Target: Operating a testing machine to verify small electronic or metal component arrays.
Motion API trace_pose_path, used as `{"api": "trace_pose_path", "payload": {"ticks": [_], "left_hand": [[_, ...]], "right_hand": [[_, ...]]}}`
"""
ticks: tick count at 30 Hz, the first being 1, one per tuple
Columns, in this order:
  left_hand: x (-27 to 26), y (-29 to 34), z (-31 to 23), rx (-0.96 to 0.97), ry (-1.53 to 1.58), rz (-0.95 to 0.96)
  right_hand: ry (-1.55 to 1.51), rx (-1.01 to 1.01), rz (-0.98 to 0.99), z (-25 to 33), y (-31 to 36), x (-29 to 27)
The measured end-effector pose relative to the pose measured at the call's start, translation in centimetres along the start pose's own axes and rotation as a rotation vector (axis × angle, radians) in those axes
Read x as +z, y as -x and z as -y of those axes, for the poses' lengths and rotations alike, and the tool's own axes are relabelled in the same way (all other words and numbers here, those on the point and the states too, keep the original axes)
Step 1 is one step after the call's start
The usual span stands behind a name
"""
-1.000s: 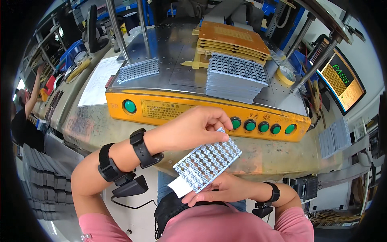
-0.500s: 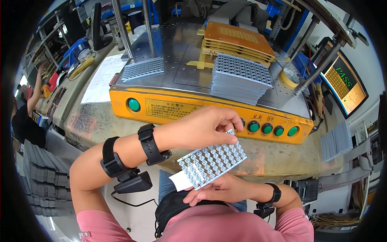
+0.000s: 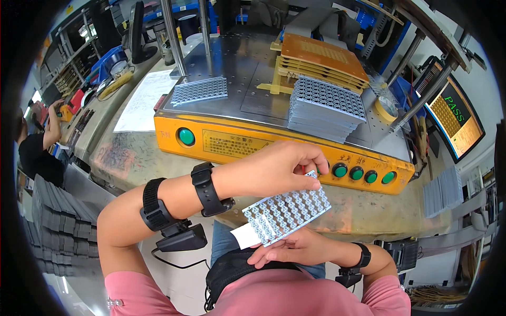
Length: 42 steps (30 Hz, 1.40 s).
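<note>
Above my lap, my left hand [image 3: 301, 167] pinches the upper far corner of a circuit board panel [image 3: 287, 211] between thumb and fingers. The panel is thin and pale, covered in rows of small round patterns, and it slants down to the left. A blank white strip [image 3: 245, 236] sticks out from its lower left end. My right hand [image 3: 295, 247] lies below the panel's near edge, fingers stretched out. Part of it is hidden by the panel, so I cannot tell whether it touches. Black straps with small devices circle both my forearms.
Ahead stands a yellow-fronted machine [image 3: 232, 144] with green buttons. On its metal bed are a stack of panels [image 3: 328, 105], a single panel [image 3: 200, 90], orange plates [image 3: 322, 55] and a tape roll [image 3: 386, 109]. A monitor [image 3: 452, 108] is right; a person [image 3: 39, 145] is far left.
The whole scene has shifted slightly right in view. My hands keep almost the same hold and pose around the panel. The other person's raised arm has come down.
</note>
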<state>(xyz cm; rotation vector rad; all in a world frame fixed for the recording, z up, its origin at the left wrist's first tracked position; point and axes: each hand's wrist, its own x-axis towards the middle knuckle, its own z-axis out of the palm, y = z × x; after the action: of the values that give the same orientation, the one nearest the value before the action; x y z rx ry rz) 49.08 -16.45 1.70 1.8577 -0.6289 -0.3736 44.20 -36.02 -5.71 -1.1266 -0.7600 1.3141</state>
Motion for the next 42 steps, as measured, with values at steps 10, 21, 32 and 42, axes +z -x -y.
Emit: {"api": "trace_pose_path", "payload": {"ticks": [10,21,32,42], "left_hand": [[-0.2,0.1,-0.4,0.019,-0.061,0.001],[0.0,-0.6,-0.7,0.028,-0.119,0.083],[0.2,-0.7,-0.7,0.034,-0.11,0.093],[0.1,-0.8,-1.1,0.049,-0.135,0.112]], "right_hand": [[0.012,-0.008,0.007,0.3,-0.1,0.4],[0.048,0.002,0.018,0.3,0.0,0.5],[0.077,-0.021,0.042,0.3,0.0,0.5],[0.084,-0.036,0.04,0.7,-0.1,0.6]]}}
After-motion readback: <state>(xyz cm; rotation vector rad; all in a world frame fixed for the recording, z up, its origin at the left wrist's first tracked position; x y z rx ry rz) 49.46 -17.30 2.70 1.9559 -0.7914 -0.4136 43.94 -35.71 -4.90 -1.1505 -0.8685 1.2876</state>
